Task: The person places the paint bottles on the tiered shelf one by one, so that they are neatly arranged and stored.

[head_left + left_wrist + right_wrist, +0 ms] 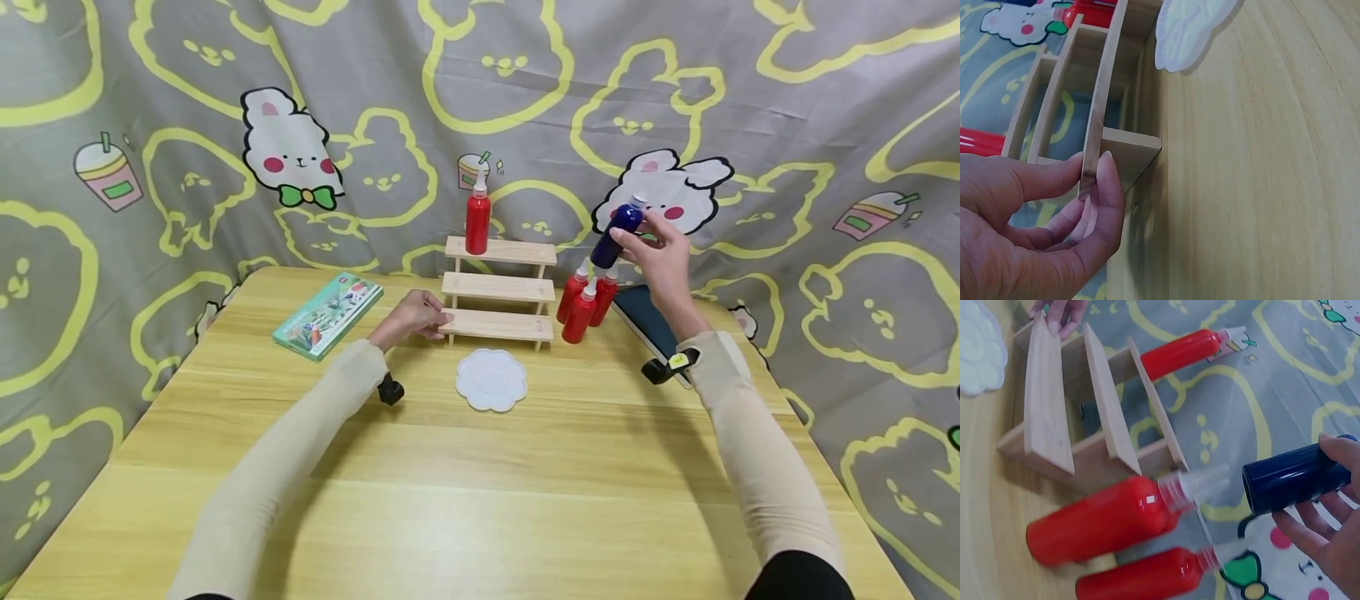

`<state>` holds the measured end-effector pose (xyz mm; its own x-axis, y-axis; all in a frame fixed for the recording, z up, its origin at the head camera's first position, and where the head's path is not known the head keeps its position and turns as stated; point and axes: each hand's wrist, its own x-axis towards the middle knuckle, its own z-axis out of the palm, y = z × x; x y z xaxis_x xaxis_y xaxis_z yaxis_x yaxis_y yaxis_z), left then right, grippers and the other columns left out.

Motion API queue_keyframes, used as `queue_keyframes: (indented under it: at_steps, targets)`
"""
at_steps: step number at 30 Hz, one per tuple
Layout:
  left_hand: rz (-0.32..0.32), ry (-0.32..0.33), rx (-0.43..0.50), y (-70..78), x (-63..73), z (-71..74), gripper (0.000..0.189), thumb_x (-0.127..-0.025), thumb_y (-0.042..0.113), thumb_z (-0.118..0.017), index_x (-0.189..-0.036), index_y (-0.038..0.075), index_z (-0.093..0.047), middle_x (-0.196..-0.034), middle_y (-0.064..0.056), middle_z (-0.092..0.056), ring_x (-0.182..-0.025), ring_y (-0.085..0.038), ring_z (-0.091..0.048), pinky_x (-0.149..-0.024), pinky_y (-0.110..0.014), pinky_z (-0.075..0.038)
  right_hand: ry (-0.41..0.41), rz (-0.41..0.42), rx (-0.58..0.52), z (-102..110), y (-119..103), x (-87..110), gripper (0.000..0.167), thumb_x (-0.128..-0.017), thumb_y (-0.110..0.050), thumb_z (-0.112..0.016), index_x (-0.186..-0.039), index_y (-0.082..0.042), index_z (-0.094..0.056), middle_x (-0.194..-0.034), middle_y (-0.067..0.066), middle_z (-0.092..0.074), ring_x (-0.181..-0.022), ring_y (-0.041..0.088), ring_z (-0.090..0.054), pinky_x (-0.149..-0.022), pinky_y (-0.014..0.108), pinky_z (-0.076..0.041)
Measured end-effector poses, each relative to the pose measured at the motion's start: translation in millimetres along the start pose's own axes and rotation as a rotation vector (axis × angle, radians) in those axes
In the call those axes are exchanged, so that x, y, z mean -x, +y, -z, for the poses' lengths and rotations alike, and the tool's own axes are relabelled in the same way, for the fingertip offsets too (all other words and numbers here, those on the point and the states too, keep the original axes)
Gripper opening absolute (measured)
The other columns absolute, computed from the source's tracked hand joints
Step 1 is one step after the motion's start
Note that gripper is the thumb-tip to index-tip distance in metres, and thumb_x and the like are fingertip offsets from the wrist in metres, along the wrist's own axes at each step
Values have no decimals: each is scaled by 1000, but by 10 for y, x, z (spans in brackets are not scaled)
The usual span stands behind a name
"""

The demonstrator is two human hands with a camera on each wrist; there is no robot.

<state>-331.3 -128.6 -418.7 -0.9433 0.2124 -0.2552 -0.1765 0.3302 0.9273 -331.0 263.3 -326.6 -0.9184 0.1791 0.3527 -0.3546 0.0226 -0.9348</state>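
Note:
My left hand pinches the left end of the lowest shelf of a three-step wooden rack, thumb on top and fingers beneath in the left wrist view. My right hand holds a dark blue bottle tilted in the air, up and to the right of the rack. One red bottle with a clear nozzle stands on the top shelf, toward its left end. Below the blue bottle, three more red bottles stand grouped on the table by the rack's right side.
A white flower-shaped mat lies in front of the rack. To the left is a flat green box with a printed lid. Behind the red bottles lies a dark book. A patterned curtain hangs behind the wooden table.

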Motion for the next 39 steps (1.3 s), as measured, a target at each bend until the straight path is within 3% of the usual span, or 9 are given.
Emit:
queue_keyframes:
  at_steps: [7,20,27,34,39]
  targets:
    - [1,2,-18,8,7,-1,27,-99,4,-70,-116,-6,-51,-101,-13,-61,-74,-14,-66,-73,-29,-68,-32,-9,17,-266,13,-94,52,-88,-15,-86,-136,-7,-68,-109,3,-69,-90,12,-70,-80,26,-66]
    - [-12,-8,-20,57,-15,9,31,-100,5,-69,-122,-7,-50,-99,-13,-59,-74,-14,-64,-75,-30,-68,-104,-72,29,-667,89,-245,55,-90,-16,-85,-140,-7,-64,-120,8,-63,-102,16,-66,-102,47,-60]
    - [17,-2,-20,66,2,0,31,-99,3,-70,-121,-7,-50,-97,-12,-60,-69,-15,-64,-72,-28,-67,-92,-89,59,-865,154,-300,61,-90,-18,-85,-146,-10,-62,-126,10,-64,-104,17,-66,-100,42,-61]
    - [-1,5,-20,53,12,-2,30,-99,3,-69,-121,-7,-50,-99,-12,-64,-70,-14,-65,-76,-32,-68,-99,-98,48,-1071,202,-324,58,-89,-13,-85,-143,-7,-64,-128,14,-65,-101,17,-68,-96,39,-64]
    - [14,9,-9,-6,38,-36,30,-100,4,-69,-122,-8,-52,-102,-13,-65,-70,-14,-67,-76,-31,-68,-99,-79,189,-1170,302,-288,61,-89,-18,-86,-145,-10,-63,-132,17,-66,-107,23,-67,-96,36,-64]
